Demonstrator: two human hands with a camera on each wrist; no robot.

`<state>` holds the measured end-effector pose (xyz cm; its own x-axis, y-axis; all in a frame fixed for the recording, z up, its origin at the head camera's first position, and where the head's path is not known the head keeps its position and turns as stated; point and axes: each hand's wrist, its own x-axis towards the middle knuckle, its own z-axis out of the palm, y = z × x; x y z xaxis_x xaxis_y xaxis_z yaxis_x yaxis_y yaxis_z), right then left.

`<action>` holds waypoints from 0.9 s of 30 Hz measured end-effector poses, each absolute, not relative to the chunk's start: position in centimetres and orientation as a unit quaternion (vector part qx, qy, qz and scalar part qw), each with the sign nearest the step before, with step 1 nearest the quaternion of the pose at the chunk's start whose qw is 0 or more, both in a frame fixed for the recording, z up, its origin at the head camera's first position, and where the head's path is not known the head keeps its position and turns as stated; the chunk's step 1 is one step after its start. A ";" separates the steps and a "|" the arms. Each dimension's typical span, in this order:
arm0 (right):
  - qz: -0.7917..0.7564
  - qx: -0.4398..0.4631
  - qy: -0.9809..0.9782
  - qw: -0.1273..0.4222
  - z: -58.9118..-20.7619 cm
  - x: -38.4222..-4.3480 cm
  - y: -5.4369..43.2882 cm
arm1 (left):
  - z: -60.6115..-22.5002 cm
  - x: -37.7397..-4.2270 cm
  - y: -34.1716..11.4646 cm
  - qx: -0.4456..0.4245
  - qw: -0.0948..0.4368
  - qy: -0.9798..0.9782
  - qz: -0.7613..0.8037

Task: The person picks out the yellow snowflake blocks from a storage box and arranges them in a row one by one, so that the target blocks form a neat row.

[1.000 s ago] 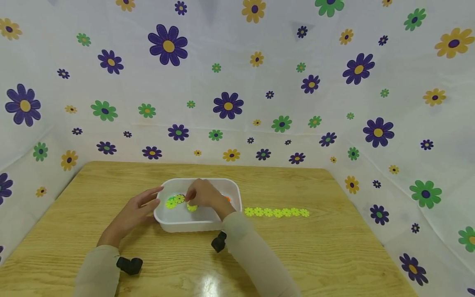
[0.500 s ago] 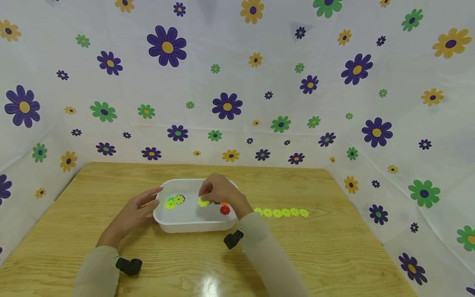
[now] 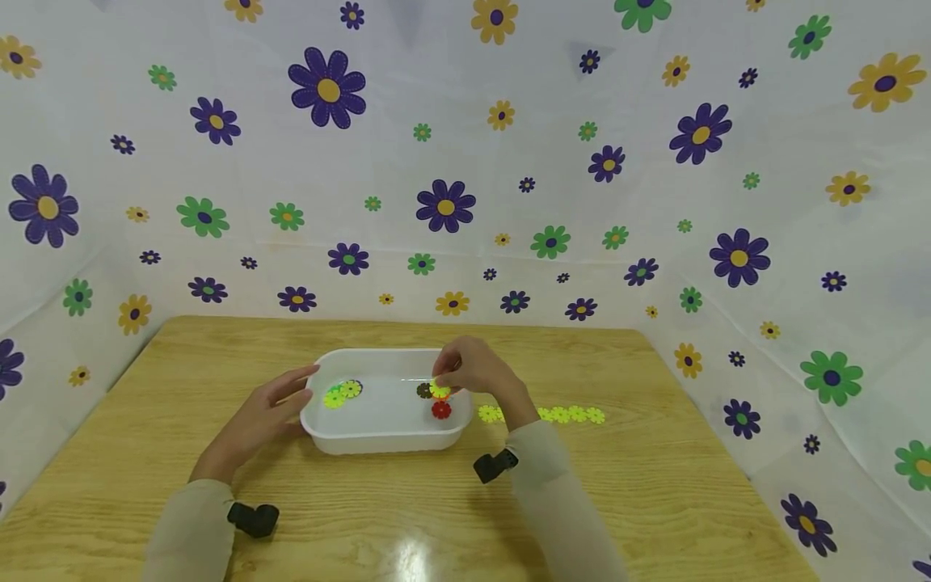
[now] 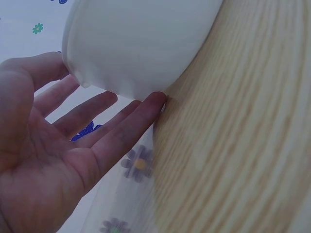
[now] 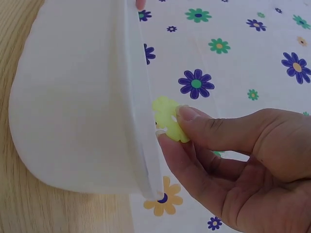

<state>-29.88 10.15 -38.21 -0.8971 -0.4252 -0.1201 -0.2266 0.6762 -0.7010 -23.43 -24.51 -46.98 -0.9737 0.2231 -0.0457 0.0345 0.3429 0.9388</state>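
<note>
Between thumb and index finger, my right hand [image 3: 473, 368] pinches a yellow flower-shaped disc [image 5: 167, 116], over the right part of a white plastic tray [image 3: 385, 443]. Below that disc lie a red disc [image 3: 441, 410] and a dark disc [image 3: 424, 390] in the tray. At its left end sits a small pile with two yellow discs [image 3: 335, 397] over a green and a purple one. My left hand [image 3: 258, 412] has its fingers spread, the tips at the tray's left side. The left wrist view shows those fingertips [image 4: 156, 97] against the outer wall.
Right of the tray, a row of yellow discs [image 3: 577, 415] runs across the wooden table [image 3: 349, 517], partly hidden by my right wrist. A white sheet [image 3: 393, 162] printed with flowers stands behind and along both sides.
My right hand has moved right across the tray, carrying the yellow disc from near the middle toward the right end. The red and dark discs have come into view. The left hand stays put.
</note>
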 end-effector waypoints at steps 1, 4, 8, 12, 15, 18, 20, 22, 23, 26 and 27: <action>-0.361 -0.175 0.906 0.137 -38.2 -29.8 10.5 | -47.0 -23.4 -24.5 0.079 0.083 0.816 0.567; -0.361 -0.162 0.909 0.131 -38.2 -29.7 11.6 | -47.1 -23.5 -24.5 0.080 0.082 0.815 0.567; -0.360 -0.150 0.913 0.122 -38.3 -29.6 13.1 | -47.1 -23.6 -24.4 0.082 0.082 0.813 0.571; -0.356 -0.145 0.916 0.114 -38.2 -29.6 14.6 | -47.1 -23.5 -24.3 0.080 0.081 0.814 0.570; -0.353 -0.140 0.918 0.112 -38.2 -29.6 15.7 | -47.1 -23.4 -24.3 0.079 0.080 0.815 0.569; -0.356 -0.134 0.918 0.111 -38.2 -29.5 16.9 | -47.1 -23.4 -24.3 0.080 0.081 0.814 0.570; -0.356 -0.136 0.918 0.108 -38.4 -29.5 17.7 | -47.1 -23.4 -24.3 0.079 0.082 0.814 0.569; -0.358 -0.136 0.918 0.101 -38.6 -29.5 18.6 | -47.0 -23.4 -24.3 0.077 0.083 0.815 0.568; -0.359 -0.136 0.918 0.098 -38.7 -29.5 19.1 | -47.0 -23.3 -24.3 0.077 0.082 0.816 0.567; -0.358 -0.133 0.919 0.093 -39.0 -29.4 20.4 | -46.9 -23.2 -24.3 0.075 0.082 0.819 0.563; -0.360 -0.129 0.919 0.093 -39.0 -29.3 20.9 | -46.9 -23.2 -24.3 0.076 0.082 0.819 0.563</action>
